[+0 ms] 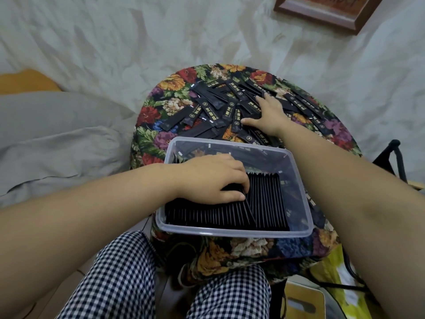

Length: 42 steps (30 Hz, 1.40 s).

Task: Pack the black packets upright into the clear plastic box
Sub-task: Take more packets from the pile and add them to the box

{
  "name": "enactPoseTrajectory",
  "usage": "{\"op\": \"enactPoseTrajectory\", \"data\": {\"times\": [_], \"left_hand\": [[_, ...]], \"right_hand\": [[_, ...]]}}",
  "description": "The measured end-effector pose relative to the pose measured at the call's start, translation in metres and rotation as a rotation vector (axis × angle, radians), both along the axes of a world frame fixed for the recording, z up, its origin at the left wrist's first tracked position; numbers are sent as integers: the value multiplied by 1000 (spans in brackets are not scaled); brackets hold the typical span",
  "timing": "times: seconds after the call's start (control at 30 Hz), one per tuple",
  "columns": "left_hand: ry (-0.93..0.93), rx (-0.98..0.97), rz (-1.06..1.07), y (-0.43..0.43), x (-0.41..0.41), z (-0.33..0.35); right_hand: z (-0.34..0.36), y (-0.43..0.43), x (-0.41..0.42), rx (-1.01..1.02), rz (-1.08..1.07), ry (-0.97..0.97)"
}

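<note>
Clear rectangular plastic box (234, 233) at 6 o'clock on the round floral-cloth stool (161, 88), part filled with thin black packets (230, 215) standing on edge. Left hand (213, 178) inside at the box's 9 o'clock side, fingers curled over those packets' tops, thumb pinching beneath. Right hand (269, 113) at 12 o'clock, fingers spread flat on the loose pile of black packets (207, 109), gripping nothing.

A single head-worn wide-angle camera looks steeply down, close. The clear plastic box (230, 234) fills the frame's centre.
</note>
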<state>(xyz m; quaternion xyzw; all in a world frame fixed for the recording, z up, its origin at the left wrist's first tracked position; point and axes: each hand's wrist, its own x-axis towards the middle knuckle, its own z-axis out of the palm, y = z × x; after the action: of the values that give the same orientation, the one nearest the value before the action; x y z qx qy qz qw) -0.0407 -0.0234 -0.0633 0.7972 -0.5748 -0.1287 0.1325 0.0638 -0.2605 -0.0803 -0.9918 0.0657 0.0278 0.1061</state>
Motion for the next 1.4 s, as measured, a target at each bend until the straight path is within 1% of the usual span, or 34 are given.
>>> {"op": "enactPoseTrajectory", "data": {"times": [0.07,0.1,0.27,0.33,0.5,0.57,0.63,0.7,0.77,0.93,1.03,1.13,1.2,1.27,1.33,1.4], "left_hand": [[0,-5,1,0,1,0],[0,-8,2,0,1,0],[-7,-13,0,0,2,-1],[-4,-14,-5,0,1,-1],[-3,-13,2,1,1,-1],[-7,-15,3,0,0,-1],[-13,-16,1,0,0,-2],[-13,-16,1,0,0,-2],[-10,-5,2,0,0,-2],[-11,-11,4,-1,1,-1],[-6,-10,9,0,0,-1],[-4,-6,5,-1,0,0],[-4,0,4,-2,0,1],[-6,7,3,-3,-1,2],[-4,10,-1,-2,-1,2],[3,8,-7,-1,-1,2]], "right_hand": [[-4,3,3,19,5,90],[-6,2,4,3,15,104],[-10,-6,1,-105,-66,-20],[-11,-8,-2,-107,-88,-51],[-12,-12,2,79,-137,-44],[-9,-11,0,101,-146,-13],[-9,-10,-2,117,-157,-27],[-8,-12,-7,180,-187,-100],[-4,-15,-9,260,-224,-213],[13,-21,-10,537,-351,-447],[19,-30,-9,811,-477,-590],[40,-28,-24,1025,-559,-726],[51,-30,-37,1227,-609,-886],[59,-36,-57,1351,-643,-1040],[62,-40,-84,1354,-673,-1124],[62,-40,-114,1281,-683,-1162]]}}
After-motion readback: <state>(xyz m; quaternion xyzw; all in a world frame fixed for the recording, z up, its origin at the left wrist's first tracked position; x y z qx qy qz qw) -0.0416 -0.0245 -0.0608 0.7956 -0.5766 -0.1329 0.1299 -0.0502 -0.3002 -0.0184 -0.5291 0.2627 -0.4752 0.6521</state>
